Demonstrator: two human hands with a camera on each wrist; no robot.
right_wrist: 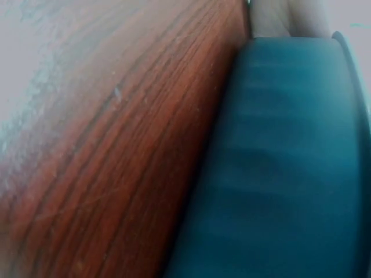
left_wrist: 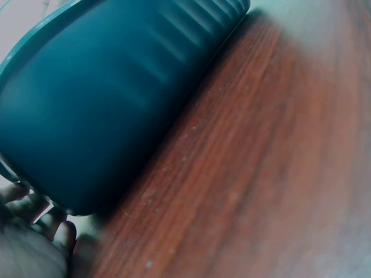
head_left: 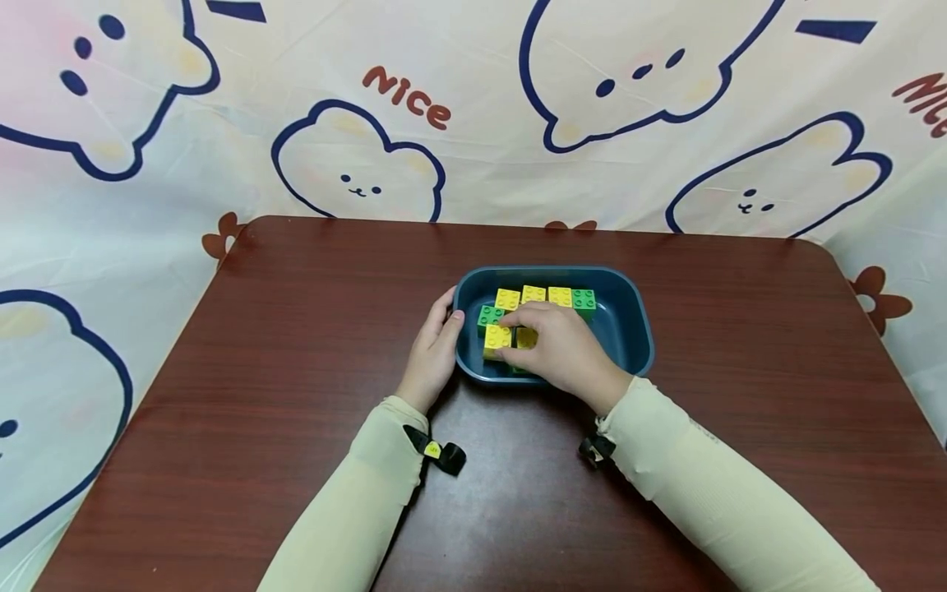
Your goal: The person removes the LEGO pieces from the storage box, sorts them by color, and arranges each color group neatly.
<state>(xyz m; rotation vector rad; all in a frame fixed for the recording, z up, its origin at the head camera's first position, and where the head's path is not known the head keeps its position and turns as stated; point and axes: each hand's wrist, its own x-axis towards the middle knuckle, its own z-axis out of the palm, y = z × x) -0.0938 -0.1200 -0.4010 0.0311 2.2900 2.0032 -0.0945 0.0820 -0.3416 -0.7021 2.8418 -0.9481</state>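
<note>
A blue oval tray (head_left: 625, 329) sits on the table and holds yellow and green toy building blocks. My left hand (head_left: 432, 349) holds the tray's left end, its thumb at the rim and its fingers along the outer wall. Those fingers show at the tray's end in the left wrist view. Reaching over the near rim, my right hand (head_left: 565, 349) has thumb and forefinger around a yellow block (head_left: 497, 337) at the front left of the group. Behind it lie a green block (head_left: 491, 316) and more yellow blocks (head_left: 534, 293), with another green block (head_left: 584, 301) at the right. The right hand hides part of the group.
The brown wooden table (head_left: 296, 329) extends around the tray, its far edge close to a patterned curtain (head_left: 488, 148). Black straps with small cameras (head_left: 447, 458) circle both wrists. The tray's ribbed outer side (right_wrist: 278, 156) fills much of the right wrist view.
</note>
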